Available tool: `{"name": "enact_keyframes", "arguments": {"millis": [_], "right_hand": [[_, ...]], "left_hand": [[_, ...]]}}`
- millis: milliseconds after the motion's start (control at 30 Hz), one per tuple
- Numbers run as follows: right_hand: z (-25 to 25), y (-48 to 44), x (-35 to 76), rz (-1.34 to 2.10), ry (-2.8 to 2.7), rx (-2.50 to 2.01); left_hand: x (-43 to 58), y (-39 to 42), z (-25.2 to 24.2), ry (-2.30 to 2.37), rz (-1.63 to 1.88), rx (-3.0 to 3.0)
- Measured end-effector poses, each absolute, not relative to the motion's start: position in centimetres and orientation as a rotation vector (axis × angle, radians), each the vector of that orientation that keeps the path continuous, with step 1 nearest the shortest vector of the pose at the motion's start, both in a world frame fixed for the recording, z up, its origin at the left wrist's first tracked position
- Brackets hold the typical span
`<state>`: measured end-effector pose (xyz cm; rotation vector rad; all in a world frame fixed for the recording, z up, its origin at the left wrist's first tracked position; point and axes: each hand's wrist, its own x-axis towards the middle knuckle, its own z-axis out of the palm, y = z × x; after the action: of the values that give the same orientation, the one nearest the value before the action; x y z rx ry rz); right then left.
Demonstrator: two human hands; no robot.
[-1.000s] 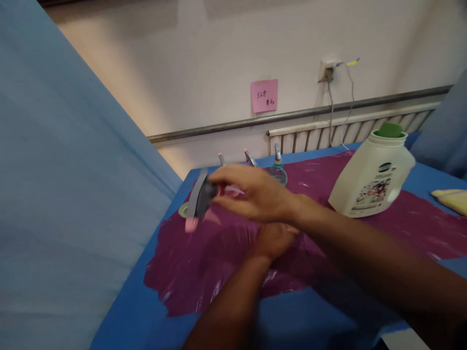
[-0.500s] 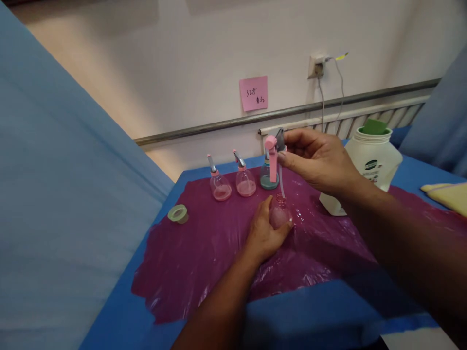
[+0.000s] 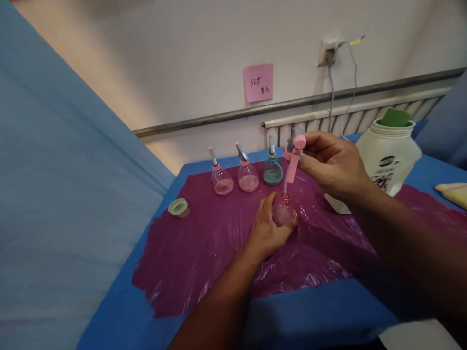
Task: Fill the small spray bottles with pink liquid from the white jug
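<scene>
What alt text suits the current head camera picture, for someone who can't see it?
The left hand grips an open pink bottle; the right hand holds a spray head above it, its tube at the opening. Three spray bottles stand behind on purple sheeting.

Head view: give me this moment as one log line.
left hand: around open bottle | right hand: holding spray head above it | tube: tip at bottle mouth | behind: three spray bottles

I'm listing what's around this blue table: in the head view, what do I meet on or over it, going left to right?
Small pale-green cup-like piece → first pink-liquid bottle → second pink-liquid bottle → teal bottle → pink-and-grey spray head in the right hand → cream jug → yellow cloth.
</scene>
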<state>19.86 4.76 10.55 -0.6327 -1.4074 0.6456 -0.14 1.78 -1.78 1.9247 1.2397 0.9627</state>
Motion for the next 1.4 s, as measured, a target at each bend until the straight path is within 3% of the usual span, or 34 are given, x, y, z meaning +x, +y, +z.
{"name": "enact_keyframes", "arguments": {"millis": [300, 600, 1400], "right_hand": [[3.0, 3.6, 20.9, 1.074, -1.440, -0.829], [2.4, 3.6, 20.8, 1.256, -1.446, -0.818], [2.2, 2.8, 20.5, 0.703, -1.597, -1.042]], "left_hand": [[-0.2, 1.8, -1.9, 1.138, 1.000, 1.969], [0.0, 2.0, -2.2, 1.109, 1.050, 1.966], [0.1, 1.9, -2.4, 1.036, 1.104, 2.040]]}}
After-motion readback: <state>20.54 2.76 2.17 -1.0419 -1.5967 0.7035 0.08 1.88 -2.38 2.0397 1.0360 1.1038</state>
